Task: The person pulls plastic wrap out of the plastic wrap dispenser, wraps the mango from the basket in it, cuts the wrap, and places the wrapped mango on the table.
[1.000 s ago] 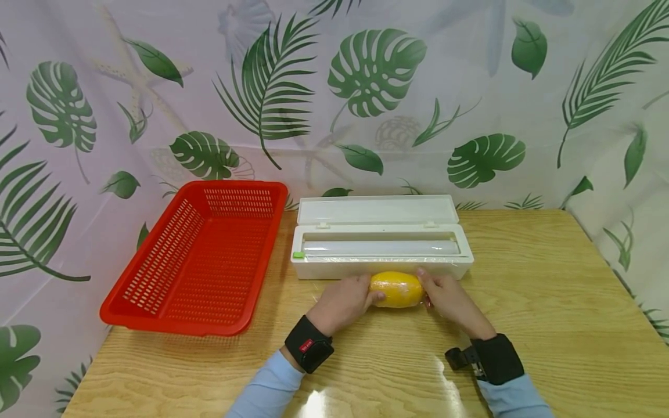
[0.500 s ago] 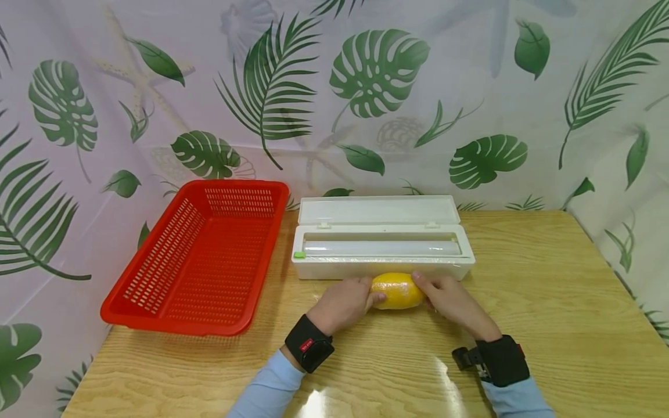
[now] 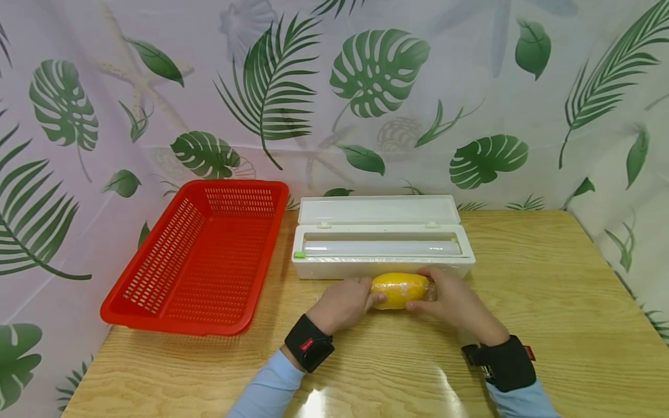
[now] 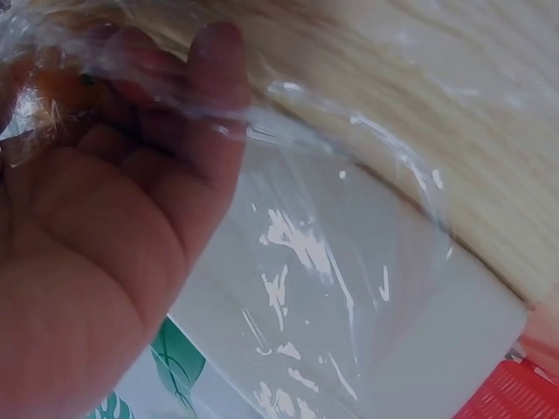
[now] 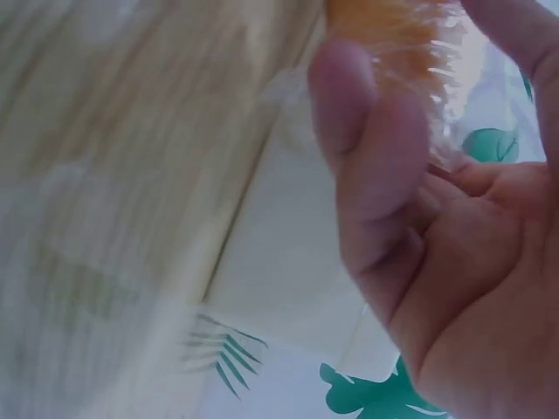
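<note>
An oval yellow fruit (image 3: 398, 290), wrapped in shiny cling film, is between both hands in front of a white cling film dispenser (image 3: 334, 270). My left hand (image 3: 341, 303) grips its left end, thumb toward me. At the other end, my right hand (image 3: 459, 305) holds the fruit between thumb and fingers, by a bunched, brownish-looking tip of film. A loose sheet of clear film (image 4: 297, 236) stretches beside the left hand in the left wrist view. The right wrist view shows curled fingers (image 5: 384, 157) beside the fruit, whose far side is hidden.
The dispenser's lid (image 3: 376, 210) is raised, with a film roll (image 3: 381, 248) inside and a small green tab at left. A red plastic basket (image 3: 261, 255) stands on the wooden table (image 3: 549, 290) to the left. A leaf-print cloth hangs behind.
My right hand has shifted right and spread its thumb and fingers around the fruit's right end, having pressed its top right before. The left hand keeps its grip in place.
</note>
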The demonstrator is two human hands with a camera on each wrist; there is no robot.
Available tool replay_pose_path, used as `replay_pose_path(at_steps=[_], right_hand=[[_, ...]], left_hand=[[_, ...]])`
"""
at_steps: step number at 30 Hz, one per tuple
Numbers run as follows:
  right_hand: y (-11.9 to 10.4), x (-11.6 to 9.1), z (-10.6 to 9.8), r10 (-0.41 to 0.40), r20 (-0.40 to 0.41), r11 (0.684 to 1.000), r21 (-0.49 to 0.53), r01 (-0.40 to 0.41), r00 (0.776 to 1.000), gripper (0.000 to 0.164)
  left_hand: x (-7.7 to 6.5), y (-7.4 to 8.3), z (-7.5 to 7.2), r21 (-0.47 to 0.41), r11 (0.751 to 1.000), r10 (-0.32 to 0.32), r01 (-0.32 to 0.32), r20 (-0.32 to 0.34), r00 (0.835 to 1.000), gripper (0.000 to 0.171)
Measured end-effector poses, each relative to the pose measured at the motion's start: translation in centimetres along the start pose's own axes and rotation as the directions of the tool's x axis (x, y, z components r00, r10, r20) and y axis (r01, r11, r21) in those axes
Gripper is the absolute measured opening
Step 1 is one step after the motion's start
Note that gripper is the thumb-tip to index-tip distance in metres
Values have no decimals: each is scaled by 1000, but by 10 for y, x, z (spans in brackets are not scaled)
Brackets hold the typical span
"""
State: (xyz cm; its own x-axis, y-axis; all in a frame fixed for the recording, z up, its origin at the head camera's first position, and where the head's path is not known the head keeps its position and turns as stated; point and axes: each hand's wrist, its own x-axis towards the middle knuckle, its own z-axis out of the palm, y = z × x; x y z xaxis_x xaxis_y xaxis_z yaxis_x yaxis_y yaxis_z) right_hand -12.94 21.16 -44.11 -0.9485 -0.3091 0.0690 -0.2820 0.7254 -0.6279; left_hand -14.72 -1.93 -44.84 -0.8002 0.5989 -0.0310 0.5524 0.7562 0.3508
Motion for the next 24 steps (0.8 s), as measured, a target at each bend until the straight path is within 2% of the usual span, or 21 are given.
replay_pose_path(at_steps=[3, 11, 24], right_hand=[[1, -1, 0, -2, 34, 1000, -5, 2, 999, 67], [8, -2, 2, -15, 55, 999, 35, 13, 998, 53], [13, 0, 8, -42, 82, 999, 37, 39, 996, 40]], left_hand=[[0, 0, 0, -2, 1000, -5, 5, 7, 1000, 42], [1, -1, 1, -10, 1000, 11, -11, -4, 1000, 40], [2, -1, 4, 77, 997, 8, -3, -76, 997, 41]])
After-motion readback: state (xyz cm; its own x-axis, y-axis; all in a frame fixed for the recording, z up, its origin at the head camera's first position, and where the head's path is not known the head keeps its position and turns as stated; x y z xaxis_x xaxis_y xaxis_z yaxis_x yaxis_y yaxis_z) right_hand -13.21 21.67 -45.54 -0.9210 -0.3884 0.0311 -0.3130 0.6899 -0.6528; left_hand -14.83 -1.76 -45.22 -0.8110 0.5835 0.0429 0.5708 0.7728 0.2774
